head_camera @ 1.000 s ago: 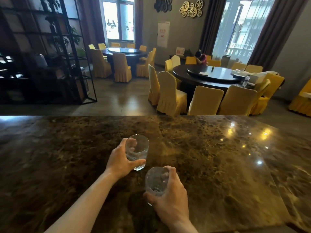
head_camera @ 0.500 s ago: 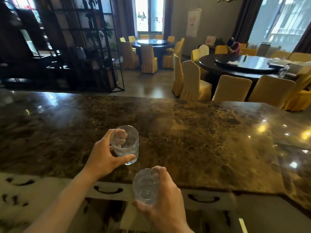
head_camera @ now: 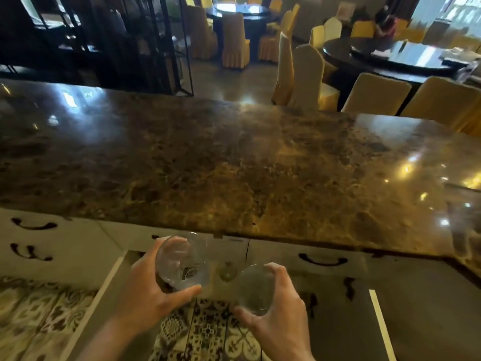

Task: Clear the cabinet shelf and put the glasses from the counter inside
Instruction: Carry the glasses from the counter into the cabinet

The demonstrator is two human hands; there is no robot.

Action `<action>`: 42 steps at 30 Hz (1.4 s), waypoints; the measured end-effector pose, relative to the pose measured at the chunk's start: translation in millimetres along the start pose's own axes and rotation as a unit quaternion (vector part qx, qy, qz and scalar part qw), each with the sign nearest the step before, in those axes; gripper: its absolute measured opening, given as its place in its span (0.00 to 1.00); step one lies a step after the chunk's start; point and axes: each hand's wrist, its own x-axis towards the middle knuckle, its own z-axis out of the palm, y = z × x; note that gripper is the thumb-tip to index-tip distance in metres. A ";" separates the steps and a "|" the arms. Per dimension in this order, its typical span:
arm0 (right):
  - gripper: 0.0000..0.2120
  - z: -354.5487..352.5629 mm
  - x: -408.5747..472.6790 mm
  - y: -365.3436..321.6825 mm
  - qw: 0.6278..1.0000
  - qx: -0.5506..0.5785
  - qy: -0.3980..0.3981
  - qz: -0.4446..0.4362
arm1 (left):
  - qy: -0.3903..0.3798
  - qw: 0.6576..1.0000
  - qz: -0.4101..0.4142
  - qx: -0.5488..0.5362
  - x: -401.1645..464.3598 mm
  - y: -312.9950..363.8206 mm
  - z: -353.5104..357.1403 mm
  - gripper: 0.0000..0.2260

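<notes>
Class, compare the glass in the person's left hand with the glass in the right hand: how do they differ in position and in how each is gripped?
The left-hand glass sits higher in the picture, nearer the counter edge; the right-hand glass is lower. The left hand wraps its glass from the left side, thumb beneath; the right hand wraps its glass from the right. Both are clear tumblers, held off the counter.

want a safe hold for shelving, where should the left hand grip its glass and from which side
Grip the round side wall at mid height, coming from the left side, as the left hand does now: thumb along the near wall, fingers curled round the far wall. The left glass is a smooth, stemless tumbler tilted with its mouth toward the camera, so nothing but the wall offers a hold.
</notes>
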 end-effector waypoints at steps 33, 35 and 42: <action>0.34 339.4 108.4 472.7 0.997 -0.053 -0.045 0.038 | -0.024 0.996 -0.076 -0.038 42.1 -515.4 390.6 0.36; 0.30 359.8 122.1 504.9 0.994 -0.078 -0.071 0.036 | -0.033 0.998 -0.058 -0.019 58.3 -541.8 414.2 0.34; 0.27 411.4 188.8 557.6 0.993 -0.110 -0.030 -0.014 | -0.028 0.999 0.000 0.030 120.0 -601.9 473.7 0.38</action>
